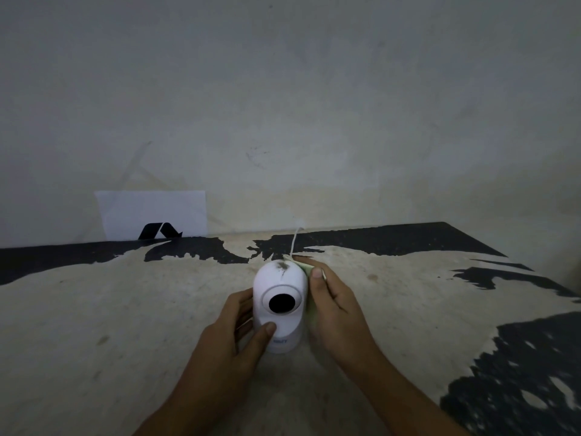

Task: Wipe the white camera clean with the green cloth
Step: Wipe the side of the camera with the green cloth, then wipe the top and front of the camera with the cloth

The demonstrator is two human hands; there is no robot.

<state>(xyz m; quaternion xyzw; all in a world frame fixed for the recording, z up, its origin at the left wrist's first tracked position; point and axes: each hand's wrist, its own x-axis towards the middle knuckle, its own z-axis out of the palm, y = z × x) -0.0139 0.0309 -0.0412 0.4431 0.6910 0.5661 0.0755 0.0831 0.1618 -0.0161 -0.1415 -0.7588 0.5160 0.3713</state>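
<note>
Your left hand (239, 322) wraps the lower body of the white camera (280, 306), thumb pressed across its front just under the dark lens (280, 303). That grip is closed on the camera, and it looks like a bracing hold, keeping the light shell from sliding or turning while the other side gets rubbed. The camera stands upright near the middle of the worktop (125, 309), lens facing you.

Your right hand (333, 297) lies flat along the camera's right flank with the green cloth (306, 268) pinned between palm and shell; only a pale green edge shows by your upper fingers and a thin strip lower down. So that grip is closed on the cloth, pressing it against the camera rather than pinching it.

The camera is smooth, glossy plastic with a rounded, egg-like dome, and a dark smudge (283, 267) sits on top, not yet reached. A thin white cable (295, 242) rises behind it towards the wall. The worktop looks rough and matte, a pale coating flaked away to black patches. A white sheet (151, 212) leans at the wall.
</note>
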